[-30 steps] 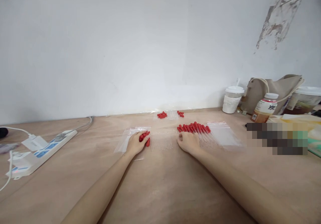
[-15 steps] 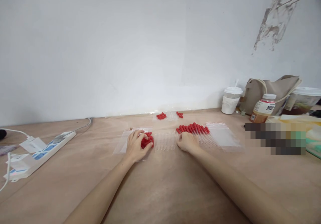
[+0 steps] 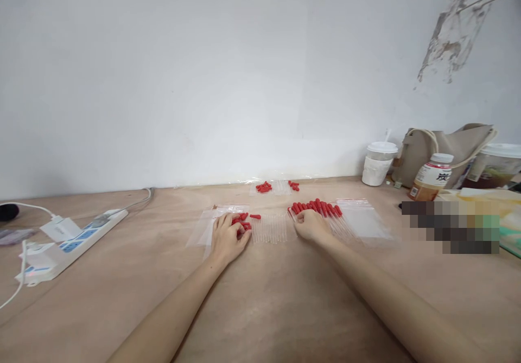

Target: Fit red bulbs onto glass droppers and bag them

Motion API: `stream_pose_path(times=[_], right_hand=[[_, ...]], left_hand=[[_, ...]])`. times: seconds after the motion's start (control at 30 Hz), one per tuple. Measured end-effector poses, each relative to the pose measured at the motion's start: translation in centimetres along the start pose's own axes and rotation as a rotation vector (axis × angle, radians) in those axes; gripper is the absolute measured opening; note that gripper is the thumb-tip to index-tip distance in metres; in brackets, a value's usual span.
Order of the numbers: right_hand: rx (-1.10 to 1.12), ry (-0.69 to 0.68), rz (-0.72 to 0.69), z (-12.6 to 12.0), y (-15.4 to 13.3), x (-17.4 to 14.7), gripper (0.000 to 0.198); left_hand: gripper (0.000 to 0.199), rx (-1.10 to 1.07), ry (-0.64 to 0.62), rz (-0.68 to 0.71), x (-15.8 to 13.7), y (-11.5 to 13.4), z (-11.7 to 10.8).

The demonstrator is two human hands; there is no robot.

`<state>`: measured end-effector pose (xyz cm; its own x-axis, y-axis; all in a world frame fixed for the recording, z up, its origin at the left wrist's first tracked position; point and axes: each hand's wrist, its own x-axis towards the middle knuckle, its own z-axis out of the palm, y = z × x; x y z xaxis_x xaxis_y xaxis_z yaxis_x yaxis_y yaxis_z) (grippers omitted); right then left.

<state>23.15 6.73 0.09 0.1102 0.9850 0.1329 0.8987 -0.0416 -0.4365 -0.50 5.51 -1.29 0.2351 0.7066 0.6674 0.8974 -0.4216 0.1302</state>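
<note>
My left hand (image 3: 228, 238) rests with fingers curved and apart over a pile of red rubber bulbs (image 3: 243, 225), partly hiding them. Just right of that pile, a single red bulb (image 3: 255, 216) lies by the upper ends of a row of thin clear tubes (image 3: 271, 229). My right hand (image 3: 311, 225) is closed at the leftmost of the assembled droppers, its fingertips pinched on a red-topped dropper (image 3: 290, 211). Beside and beyond that hand, several red-bulbed droppers (image 3: 325, 209) lie fanned out, their tubes pointing toward me.
Clear zip bags (image 3: 362, 219) lie right of the droppers, another (image 3: 199, 230) under the left hand. More bulbs (image 3: 264, 187) sit near the wall. A power strip (image 3: 77, 246) stands left; a cup (image 3: 378, 165), bottle (image 3: 432, 177) and bag (image 3: 464, 140) stand right.
One red bulb now lies apart from the pile, by the tubes' upper ends. My right hand has shifted slightly up and right by the leftmost dropper. The view has moved a little.
</note>
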Motion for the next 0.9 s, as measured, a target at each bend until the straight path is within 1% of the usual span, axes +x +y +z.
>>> stream_pose_path(times=[0.1,0.17,0.23,0.3,0.37,0.4,0.43,0.5,0.53,0.63,0.77,0.83,0.9], right_hand=[[0.022,0.029,-0.031,-0.1,-0.1,-0.2,0.021],[0.048,0.075,-0.073,-0.4,-0.1,-0.5,0.024],[0.094,0.144,-0.167,-0.6,0.1,-1.2,0.026],[0.14,0.216,-0.277,-0.7,0.4,-2.2,0.025],[0.155,0.255,-0.363,-0.5,0.7,-3.4,0.024],[0.154,0.263,-0.395,-0.2,0.9,-4.1,0.024],[0.152,0.266,-0.428,0.1,1.1,-4.7,0.024],[0.163,0.25,-0.499,0.7,1.4,-5.7,0.026],[0.177,0.235,-0.537,1.1,1.5,-6.1,0.027],[0.224,0.181,-0.649,1.8,1.6,-6.8,0.027],[0.243,0.153,-0.739,1.9,1.6,-7.2,0.026],[0.228,0.148,-0.772,1.7,1.4,-7.4,0.026],[0.199,0.146,-0.797,1.5,1.3,-7.6,0.025]], left_hand=[[0.018,-0.034,0.036,-0.015,0.2,0.2,-0.7],[0.015,-0.119,0.028,0.016,-0.1,0.7,-1.4],[0.012,-0.23,-0.048,0.078,-1.0,1.4,-2.2],[0.01,-0.309,-0.169,0.117,-2.2,2.1,-2.8],[0.007,-0.34,-0.29,0.095,-3.3,2.9,-3.1],[0.005,-0.348,-0.33,0.067,-3.7,3.2,-3.1],[0.008,-0.357,-0.353,0.037,-3.9,3.4,-3.0],[0.019,-0.381,-0.37,0.0,-4.2,3.8,-2.5],[0.02,-0.397,-0.375,-0.006,-4.2,3.9,-2.3],[0.014,-0.453,-0.373,-0.025,-4.1,4.3,-1.7],[0.016,-0.552,-0.297,-0.082,-4.2,4.6,-1.7],[0.015,-0.608,-0.309,-0.1,-4.3,4.7,-1.8],[0.015,-0.67,-0.351,-0.108,-4.3,4.7,-2.0]])
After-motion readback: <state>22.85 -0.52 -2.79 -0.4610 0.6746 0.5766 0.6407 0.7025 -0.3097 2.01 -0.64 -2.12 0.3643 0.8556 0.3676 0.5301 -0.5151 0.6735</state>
